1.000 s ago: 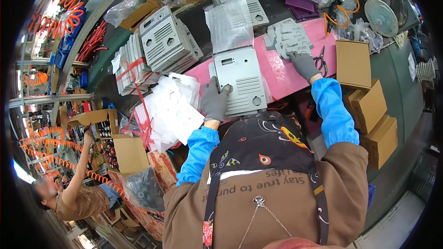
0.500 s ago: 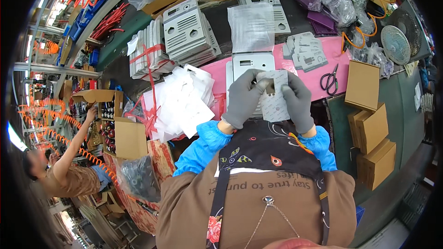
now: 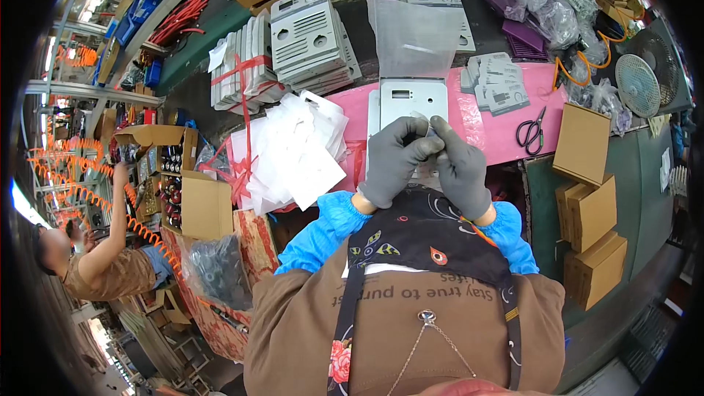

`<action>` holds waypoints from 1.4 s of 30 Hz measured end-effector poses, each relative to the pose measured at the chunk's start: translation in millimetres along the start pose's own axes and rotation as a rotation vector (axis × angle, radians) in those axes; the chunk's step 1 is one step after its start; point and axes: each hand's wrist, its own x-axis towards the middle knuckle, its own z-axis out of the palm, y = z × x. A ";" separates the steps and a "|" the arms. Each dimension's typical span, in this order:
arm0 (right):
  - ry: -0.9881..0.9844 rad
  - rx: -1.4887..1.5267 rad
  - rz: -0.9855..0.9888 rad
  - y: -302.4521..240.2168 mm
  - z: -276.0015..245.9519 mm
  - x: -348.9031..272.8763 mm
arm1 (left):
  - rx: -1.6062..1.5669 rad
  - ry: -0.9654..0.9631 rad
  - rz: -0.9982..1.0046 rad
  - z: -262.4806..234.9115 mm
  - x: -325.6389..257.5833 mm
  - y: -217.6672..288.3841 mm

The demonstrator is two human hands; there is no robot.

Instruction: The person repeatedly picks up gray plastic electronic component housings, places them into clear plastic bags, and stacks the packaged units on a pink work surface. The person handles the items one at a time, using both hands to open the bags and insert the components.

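My left hand (image 3: 396, 161) and my right hand (image 3: 463, 167), both in grey gloves, meet in front of my apron with thumbs and fingers pinched together. Between them is an adhesive label (image 3: 425, 170), mostly hidden by the gloves; only slivers of it show. Just beyond the fingertips lies a light grey metal panel (image 3: 415, 97) with a small rectangular window. A translucent protective sheet (image 3: 415, 37) extends from the panel's far edge. Several grey printed labels (image 3: 506, 93) lie spread to the right of the panel, on a pink mat (image 3: 478, 121).
Black-handled scissors (image 3: 531, 132) lie at the mat's right. White sheets (image 3: 297, 148) are heaped at left, before stacked metal panels (image 3: 312, 37). Cardboard boxes (image 3: 592, 209) and a fan (image 3: 638, 84) stand to the right. Another person (image 3: 110, 264) reaches toward a box at far left.
The label, earlier held up with its pale backing facing me, is now tilted and mostly covered by my fingers. My hands have come closer together. My view has shifted slightly.
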 end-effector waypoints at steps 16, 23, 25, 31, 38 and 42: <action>-0.101 0.793 0.764 6.1 9.2 11.5 | 0.059 -0.050 -0.094 -9.5 2.7 -9.2; 0.057 0.550 0.688 78.8 35.4 27.7 | -0.246 0.235 -0.281 -56.1 -0.6 -31.5; 0.087 0.489 0.630 77.7 41.3 37.5 | -0.295 0.288 -0.271 -72.8 -3.2 -37.1; 0.055 0.474 0.599 79.8 60.4 57.0 | -0.262 0.395 -0.238 -98.5 -10.9 -41.7; 0.097 0.365 0.562 60.2 83.0 60.2 | -0.186 0.285 -0.152 -90.7 -13.2 -44.5; 0.079 0.308 0.584 30.6 83.5 61.9 | 0.531 0.167 -0.124 -62.2 -7.6 -29.7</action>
